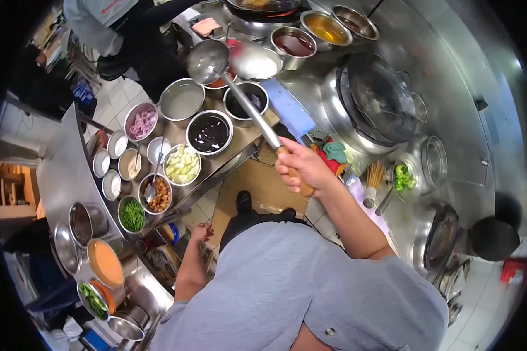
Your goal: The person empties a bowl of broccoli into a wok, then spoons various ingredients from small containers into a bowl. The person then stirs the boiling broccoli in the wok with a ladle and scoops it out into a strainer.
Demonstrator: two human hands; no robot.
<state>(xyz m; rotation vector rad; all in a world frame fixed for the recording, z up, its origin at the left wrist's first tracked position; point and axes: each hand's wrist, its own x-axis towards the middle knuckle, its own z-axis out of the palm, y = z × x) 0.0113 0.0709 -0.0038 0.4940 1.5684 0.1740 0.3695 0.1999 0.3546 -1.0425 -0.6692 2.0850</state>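
Note:
My right hand (301, 168) is wrapped round the wooden handle of a long steel ladle (253, 109). The ladle's round bowl reaches out over the sauce containers, near a bowl of cloudy liquid (182, 99) and two bowls of dark sauce (209, 133). Low at my side hangs my left hand (202, 232), its fingers loosely curled with nothing visible in them. Nearest to it on the counter are bowls of chopped greens (132, 215), browned cubes (158, 196) with a spoon, and pale diced vegetable (182, 165).
On the right a black wok (380, 99) sits on the steel range, with a bamboo brush (374, 181) and a strainer of green vegetables (403, 176) close by. Bowls of red liquid (293, 44) and yellow liquid (328, 28) stand ahead. Another person (108, 23) is at the upper left.

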